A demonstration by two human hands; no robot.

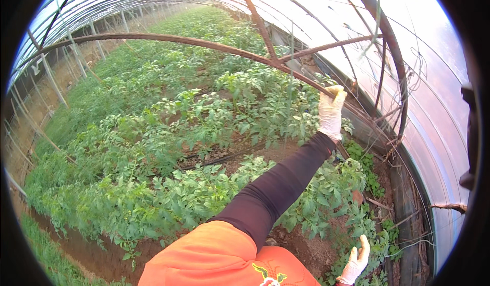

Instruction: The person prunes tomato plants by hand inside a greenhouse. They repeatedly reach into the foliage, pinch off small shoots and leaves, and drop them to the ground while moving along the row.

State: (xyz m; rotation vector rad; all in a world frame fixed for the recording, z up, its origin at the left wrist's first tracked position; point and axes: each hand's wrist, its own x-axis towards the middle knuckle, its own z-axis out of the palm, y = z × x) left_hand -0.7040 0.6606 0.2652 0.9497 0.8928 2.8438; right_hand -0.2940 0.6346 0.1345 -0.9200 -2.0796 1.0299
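Observation:
My left hand (332, 109), in a thin whitish glove, is closed around a rusty ribbed metal bar (214, 45) of the greenhouse frame. A dark sleeve covers that arm, below an orange top. At the lower right, my right hand (355, 261), gloved alike, is held with fingers apart and nothing in it, above leafy green plants (337, 182). Rows of tomato-like plants (206, 109) stretch away below and beyond the bar.
A curved metal arch (398, 56) with tangled wires rises at the right beside the plastic film wall (432, 106). Dark hoses (222, 159) lie on the soil between rows. Thin slanted poles (51, 77) stand along the left side.

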